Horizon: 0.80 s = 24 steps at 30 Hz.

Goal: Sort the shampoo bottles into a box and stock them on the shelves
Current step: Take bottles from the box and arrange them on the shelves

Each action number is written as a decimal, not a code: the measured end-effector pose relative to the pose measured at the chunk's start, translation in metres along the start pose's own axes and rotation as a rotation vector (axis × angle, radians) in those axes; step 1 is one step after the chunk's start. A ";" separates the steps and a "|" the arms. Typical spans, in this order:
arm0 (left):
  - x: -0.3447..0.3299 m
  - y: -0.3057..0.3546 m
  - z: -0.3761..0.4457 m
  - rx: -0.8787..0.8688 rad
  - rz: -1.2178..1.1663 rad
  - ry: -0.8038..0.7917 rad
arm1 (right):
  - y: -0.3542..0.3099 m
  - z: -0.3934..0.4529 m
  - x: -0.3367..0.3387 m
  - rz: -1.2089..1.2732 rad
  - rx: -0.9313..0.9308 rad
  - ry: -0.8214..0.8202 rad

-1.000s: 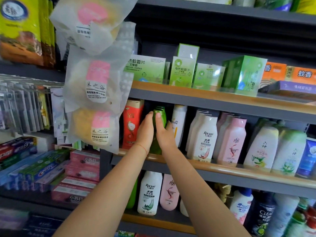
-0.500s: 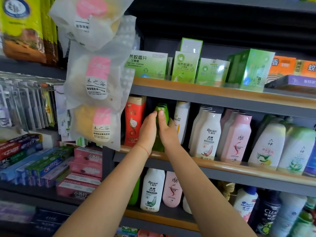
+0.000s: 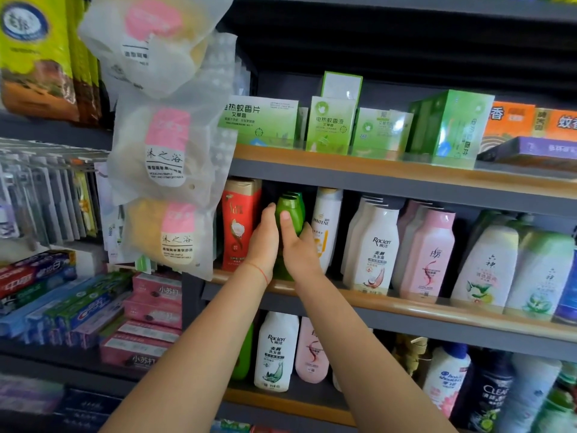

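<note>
Green shampoo bottle (image 3: 288, 214) stands upright on the middle shelf (image 3: 406, 303), a little left of the picture's centre, between a red shampoo bottle (image 3: 240, 223) at its 9 o'clock and a white Pantene bottle (image 3: 326, 226) at its 3 o'clock. More green caps of the same kind stand directly behind it. The left hand (image 3: 263, 242) lies against the left side of the green bottle with nearly straight fingers, and the right hand (image 3: 298, 245) holds the right side, thumb on the front and fingers curled round behind; so the bottle is held between the two hands, its bottom on or very near the wooden edge of the shelf. A thin red string is around the left wrist. At 3 o'clock from the hands stand white Raclen bottles (image 3: 373, 248) and pink bottles (image 3: 429, 251). At 12 o'clock, on the upper shelf, are green mosquito-repellent boxes (image 3: 331, 126). At 9 o'clock hang bagged bath sponges (image 3: 168, 151), and toothpaste boxes (image 3: 62, 304) lie at 8 o'clock.
</note>
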State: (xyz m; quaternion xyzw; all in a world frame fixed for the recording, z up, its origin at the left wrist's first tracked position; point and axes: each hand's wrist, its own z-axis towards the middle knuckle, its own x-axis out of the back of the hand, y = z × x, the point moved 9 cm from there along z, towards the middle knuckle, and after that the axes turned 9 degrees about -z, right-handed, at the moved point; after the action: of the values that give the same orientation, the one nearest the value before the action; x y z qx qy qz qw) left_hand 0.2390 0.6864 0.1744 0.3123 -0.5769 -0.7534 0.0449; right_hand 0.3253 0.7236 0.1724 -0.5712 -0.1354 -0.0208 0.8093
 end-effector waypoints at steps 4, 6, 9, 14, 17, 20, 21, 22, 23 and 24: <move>0.003 0.001 -0.002 -0.019 -0.005 0.026 | -0.003 -0.006 0.007 -0.043 0.063 0.048; 0.003 0.001 -0.004 -0.012 -0.015 0.027 | -0.003 -0.011 0.006 -0.071 0.091 0.076; 0.001 0.000 -0.006 0.001 -0.031 0.002 | -0.001 -0.019 -0.001 -0.067 0.085 0.092; -0.002 -0.001 -0.010 0.012 -0.026 -0.026 | -0.002 -0.020 0.001 0.003 0.016 0.068; -0.003 -0.001 -0.013 0.020 -0.021 -0.040 | 0.004 -0.015 0.004 0.019 0.008 0.063; -0.005 0.000 -0.015 0.026 -0.029 -0.053 | 0.005 -0.015 0.004 0.010 -0.007 0.052; -0.005 -0.001 -0.016 0.030 -0.024 -0.054 | 0.006 -0.014 0.005 0.013 -0.016 0.044; -0.005 0.000 -0.017 0.034 -0.016 -0.052 | 0.006 -0.012 0.006 0.023 -0.027 0.030; -0.005 0.000 -0.017 0.038 -0.005 -0.051 | 0.006 -0.011 0.008 0.042 -0.038 0.014; -0.005 0.000 -0.018 0.038 0.004 -0.047 | 0.007 -0.009 0.009 0.064 -0.052 -0.001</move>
State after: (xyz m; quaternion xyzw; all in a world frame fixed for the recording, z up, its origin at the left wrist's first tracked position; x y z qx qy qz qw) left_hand 0.2524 0.6733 0.1743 0.2942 -0.5927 -0.7493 0.0268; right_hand 0.3368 0.7184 0.1651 -0.5961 -0.1169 0.0019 0.7944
